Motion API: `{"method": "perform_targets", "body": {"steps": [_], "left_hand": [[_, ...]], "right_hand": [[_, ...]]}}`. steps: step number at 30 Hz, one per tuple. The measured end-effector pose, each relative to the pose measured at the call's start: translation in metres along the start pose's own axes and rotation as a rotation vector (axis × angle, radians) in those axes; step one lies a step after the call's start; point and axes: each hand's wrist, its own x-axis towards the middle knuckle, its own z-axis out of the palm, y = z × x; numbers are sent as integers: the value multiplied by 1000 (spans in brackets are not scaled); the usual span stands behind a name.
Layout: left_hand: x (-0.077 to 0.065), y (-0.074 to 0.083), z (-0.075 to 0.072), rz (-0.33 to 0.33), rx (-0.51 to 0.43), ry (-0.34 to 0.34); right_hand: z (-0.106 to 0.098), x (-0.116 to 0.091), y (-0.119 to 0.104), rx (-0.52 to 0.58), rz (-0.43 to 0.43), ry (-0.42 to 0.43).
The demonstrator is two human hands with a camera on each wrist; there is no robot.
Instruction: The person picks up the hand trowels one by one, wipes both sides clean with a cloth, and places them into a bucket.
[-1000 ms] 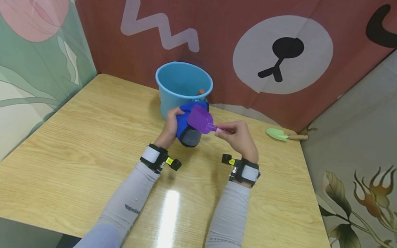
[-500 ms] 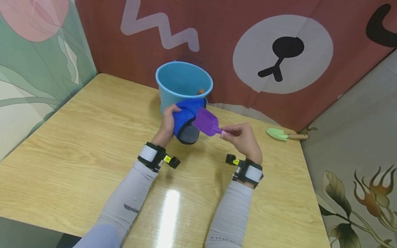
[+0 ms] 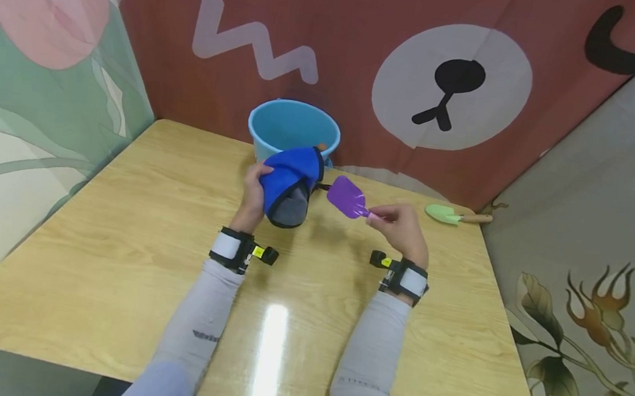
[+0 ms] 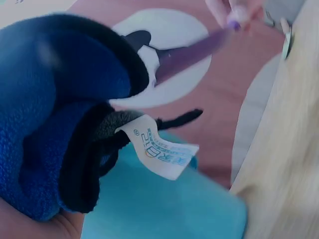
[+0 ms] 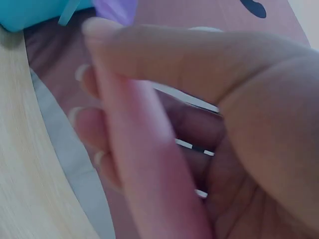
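My left hand (image 3: 253, 198) grips a rolled blue fabric piece (image 3: 292, 180) with black trim and a grey part, held up in front of the bucket. In the left wrist view the blue fabric (image 4: 30, 114) looks fleecy, with a white printed label (image 4: 162, 152) and a black cord hanging out. Its exact kind I cannot tell. To the right, my right hand (image 3: 401, 229) pinches a small purple shovel (image 3: 347, 196), its blade pointing left, apart from the fabric. The right wrist view shows the shovel's pink handle (image 5: 149, 154) between thumb and fingers.
Behind the left hand stands a light blue bucket (image 3: 295, 125) with a brownish item showing inside its rim. A green trowel (image 3: 445, 214) with a wooden handle lies at the table's (image 3: 122, 257) right edge. Printed cloths hang behind and beside the table.
The left hand has moved left with the blue fabric. My right hand has drawn the purple shovel right, so a gap now separates it from the fabric.
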Motion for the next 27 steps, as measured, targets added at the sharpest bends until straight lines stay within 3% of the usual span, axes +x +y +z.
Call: {"method": "perform_targets", "body": {"steps": [3, 7, 13, 17, 21, 27], "left_hand": [[-1, 6, -17, 67, 24, -13], [-2, 14, -45, 73, 128, -47], [0, 24, -92, 124, 465, -55], [-2, 29, -115, 163, 684, -95], [-5, 28, -128, 128, 875, -146], [-6, 15, -141, 35, 1176, -227]], "right_hand": [[4, 4, -5, 43, -52, 59], [13, 8, -14, 87, -112, 153], [23, 12, -32, 200, -137, 209], [20, 25, -47, 181, -194, 194], [9, 47, -72, 92, -260, 173], [1, 94, -118, -44, -323, 101]]}}
